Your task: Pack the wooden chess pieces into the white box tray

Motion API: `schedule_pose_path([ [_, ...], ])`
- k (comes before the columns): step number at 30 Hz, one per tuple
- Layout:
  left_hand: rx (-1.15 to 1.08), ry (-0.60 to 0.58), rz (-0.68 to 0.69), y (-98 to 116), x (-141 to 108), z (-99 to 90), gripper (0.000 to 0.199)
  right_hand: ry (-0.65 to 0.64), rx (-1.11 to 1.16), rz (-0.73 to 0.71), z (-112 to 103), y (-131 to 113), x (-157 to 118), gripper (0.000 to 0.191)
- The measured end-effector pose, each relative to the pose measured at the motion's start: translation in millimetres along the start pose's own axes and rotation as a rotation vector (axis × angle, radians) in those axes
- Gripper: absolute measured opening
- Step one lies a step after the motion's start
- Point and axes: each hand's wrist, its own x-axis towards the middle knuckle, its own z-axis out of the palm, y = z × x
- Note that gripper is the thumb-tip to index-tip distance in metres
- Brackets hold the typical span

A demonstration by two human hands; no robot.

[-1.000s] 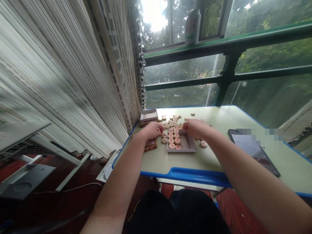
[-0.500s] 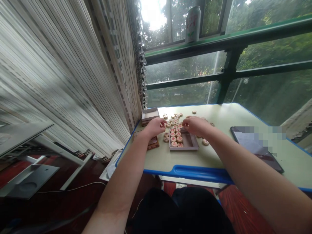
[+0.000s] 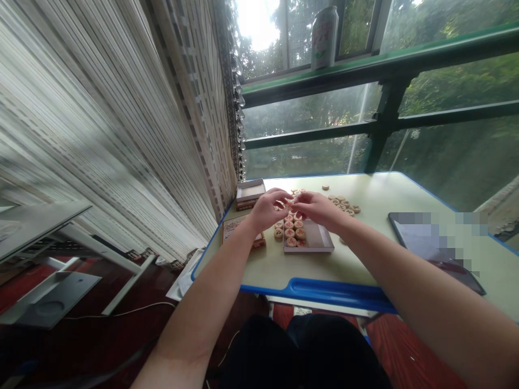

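Note:
Over the back end of a shallow open box (image 3: 320,237), my two hands meet with their fingertips nearly touching. My left hand (image 3: 271,208) has its fingers curled around what looks like a round wooden xiangqi piece, mostly hidden by the fingers. My right hand (image 3: 316,207) pinches at the same spot from the other side. In the left part of the box, red-marked xiangqi pieces (image 3: 290,233) stand in two columns; the box's right part shows bare bottom. A few pieces (image 3: 278,232) lie just left of the box.
More xiangqi pieces (image 3: 343,204) cluster to the right, and one piece (image 3: 325,187) lies alone farther back. A printed box (image 3: 235,227) and an open box lid (image 3: 250,189) are at the left. A tablet (image 3: 430,246) rests at the right. A can (image 3: 324,40) stands on the window rail.
Both hands have moved toward each other, the left one rightward and the right one slightly left, so their fingertips now meet. Pieces behind the right hand have come into view.

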Motion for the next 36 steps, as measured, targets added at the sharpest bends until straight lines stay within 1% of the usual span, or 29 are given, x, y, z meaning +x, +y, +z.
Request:
schedule_pose_path([
  [3, -0.034, 0.014, -0.017, 1, 0, 2.0, 0.023, 0.038, 0.104, 0.06, 3, 1, 2, 0.01],
  [6, -0.035, 0.02, -0.103, 0, -1, 1.1, 0.029, 0.076, 0.157, 0.035, 5, 5, 5, 0.009],
  [9, 0.035, 0.023, -0.218, -1, -1, -1.1, 0.032, 0.129, 0.18, -0.012, 4, 8, 7, 0.014],
  [11, 0.08, 0.02, -0.234, -1, -1, -1.8, 0.03, 0.158, 0.168, -0.019, 3, 6, 6, 0.022],
  [13, 0.095, 0.014, -0.202, 0, 0, -1.7, 0.027, 0.151, 0.129, -0.014, 2, 3, 3, 0.028],
  [16, 0.082, 0.014, -0.157, 2, 1, -1.2, 0.025, 0.118, 0.035, -0.041, -1, -2, -1, 0.024],
  [18, 0.061, 0.019, -0.159, 3, 1, -1.4, 0.025, 0.113, -0.027, -0.1, -2, -3, -3, 0.024],
  [21, 0.022, -0.001, -0.17, 3, 0, -1.9, 0.027, 0.093, -0.118, -0.228, -5, -4, -4, 0.028],
  [24, -0.028, -0.028, -0.156, 5, -1, -1.1, 0.03, 0.106, -0.25, -0.292, -12, -8, -7, 0.027],
  [27, -0.057, 0.003, -0.175, 10, -3, 0.2, 0.031, 0.164, -0.36, -0.299, -21, -12, -17, 0.031],
  [30, 0.025, 0.082, -0.225, 18, -8, 0.4, 0.028, 0.177, -0.412, -0.273, -25, -10, -34, 0.034],
  [33, 0.134, 0.089, -0.288, 25, -15, 0.9, 0.028, 0.182, -0.452, -0.264, -17, 2, -55, 0.036],
  [36, 0.156, 0.098, -0.338, 30, -25, 4.7, 0.028, 0.232, -0.479, -0.287, -5, 18, -71, 0.034],
])
